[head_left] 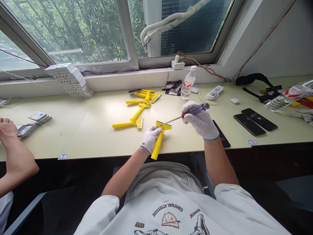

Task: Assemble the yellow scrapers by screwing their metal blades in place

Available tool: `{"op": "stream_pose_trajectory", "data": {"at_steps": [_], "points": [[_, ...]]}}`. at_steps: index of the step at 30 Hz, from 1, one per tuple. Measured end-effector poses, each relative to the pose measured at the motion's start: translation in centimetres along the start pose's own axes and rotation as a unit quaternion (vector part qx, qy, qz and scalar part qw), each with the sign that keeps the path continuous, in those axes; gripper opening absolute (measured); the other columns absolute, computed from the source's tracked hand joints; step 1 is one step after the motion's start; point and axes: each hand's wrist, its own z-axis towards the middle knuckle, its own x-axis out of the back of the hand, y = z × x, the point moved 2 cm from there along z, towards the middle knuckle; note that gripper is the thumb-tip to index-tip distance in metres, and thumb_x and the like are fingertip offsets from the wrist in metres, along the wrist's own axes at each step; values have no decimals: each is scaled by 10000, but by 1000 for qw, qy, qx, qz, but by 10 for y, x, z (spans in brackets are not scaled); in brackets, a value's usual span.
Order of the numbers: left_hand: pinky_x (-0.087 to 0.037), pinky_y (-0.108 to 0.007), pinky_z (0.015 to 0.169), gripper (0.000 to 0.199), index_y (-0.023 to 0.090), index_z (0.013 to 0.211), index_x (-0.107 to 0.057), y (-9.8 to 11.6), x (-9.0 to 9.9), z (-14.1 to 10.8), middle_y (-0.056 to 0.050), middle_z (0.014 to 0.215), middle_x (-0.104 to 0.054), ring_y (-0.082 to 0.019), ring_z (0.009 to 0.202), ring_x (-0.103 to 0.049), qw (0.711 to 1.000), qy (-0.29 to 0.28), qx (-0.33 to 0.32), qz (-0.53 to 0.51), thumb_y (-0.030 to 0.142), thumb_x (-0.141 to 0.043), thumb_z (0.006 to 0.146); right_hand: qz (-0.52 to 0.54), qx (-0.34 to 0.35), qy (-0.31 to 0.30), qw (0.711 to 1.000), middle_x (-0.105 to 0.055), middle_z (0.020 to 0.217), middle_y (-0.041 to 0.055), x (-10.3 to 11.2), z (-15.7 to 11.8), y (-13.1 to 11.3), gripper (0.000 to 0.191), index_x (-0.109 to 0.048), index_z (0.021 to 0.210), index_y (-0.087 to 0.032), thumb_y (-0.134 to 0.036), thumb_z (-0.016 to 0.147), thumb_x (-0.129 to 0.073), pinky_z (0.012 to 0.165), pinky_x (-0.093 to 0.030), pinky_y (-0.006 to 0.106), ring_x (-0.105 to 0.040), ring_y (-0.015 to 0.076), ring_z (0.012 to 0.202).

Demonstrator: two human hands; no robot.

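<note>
My left hand (151, 137), in a white knitted glove, is closed around the neck of a yellow scraper (158, 143). The scraper's wide head points away from me and its handle hangs toward the table edge. Also gloved, my right hand (199, 120) grips a screwdriver (193, 111) with a clear purple and red handle. The screwdriver's thin shaft slants down to the left, its tip at the scraper head. Whether the tip sits in a screw is too small to tell. Several more yellow scrapers (137, 114) lie on the table beyond my left hand.
A water bottle (188, 83) stands near the wall by dark packets (173, 88) and a power strip (215, 92). Two phones (255, 121) lie at right, another phone (221, 134) beside my right wrist. White boxes (70, 80) are stacked far left; another person's arm (16, 156) rests at left.
</note>
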Motion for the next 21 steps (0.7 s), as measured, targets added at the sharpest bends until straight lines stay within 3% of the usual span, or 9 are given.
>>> {"op": "stream_pose_trajectory", "data": {"at_steps": [2,4,6,8,11,15,18,21], "points": [[-660,-365,788,472,185,885,-640,1,0,0,-43,890,-723,-166,765,-706,1000,-3,1,6,323,-1050,697,-15,6,1,1000,-742,1006,35,7,-3,1,399,-761,1136,-273,-501,873,-956,697,-636,322,-728,173,779],[-663,-364,782,469,179,887,-651,2,0,-1,-46,888,-724,-165,766,-703,1000,-5,-2,10,328,-1050,691,-11,24,21,999,-785,1066,36,10,-3,3,570,-700,1292,-322,-481,831,-995,800,-688,367,-783,212,891],[-664,-362,775,471,175,883,-655,3,-1,-1,-48,885,-725,-165,764,-700,1000,-6,-4,13,332,-1052,685,-3,43,46,998,-797,1064,23,8,-1,3,754,-597,1403,-381,-468,790,-1027,750,-695,358,-803,231,926],[-664,-362,775,475,177,876,-648,3,-1,-1,-47,883,-727,-165,764,-700,1000,-5,-2,15,333,-1054,684,-5,58,72,996,-786,1087,18,5,0,0,827,-542,1400,-418,-461,750,-1051,614,-652,309,-812,245,947],[-665,-363,785,481,182,878,-640,4,0,0,-41,876,-723,-161,758,-701,1000,1,2,22,336,-1056,691,-26,81,90,992,-760,1207,30,1,-1,-9,643,-580,1292,-407,-469,813,-1003,565,-625,298,-812,243,969],[-661,-356,770,481,176,891,-656,4,0,1,-45,877,-724,-162,754,-699,1000,5,-3,29,345,-1056,684,-109,111,111,982,-772,1315,53,5,-10,-24,273,-710,1289,-394,-469,1034,-770,706,-682,397,-793,232,887],[-657,-353,765,473,178,890,-658,4,0,1,-41,867,-718,-162,753,-694,1000,3,-9,29,346,-1051,685,-170,120,143,968,-796,1291,58,10,-16,-31,286,-784,1329,-398,-493,1080,-680,784,-682,460,-779,249,850],[-655,-350,773,465,180,891,-660,5,0,0,-40,870,-721,-162,763,-698,1000,-2,-6,30,340,-1048,691,-185,133,147,962,-804,1224,53,15,-16,-31,331,-795,1371,-413,-498,1073,-681,745,-666,450,-757,234,803]]}}
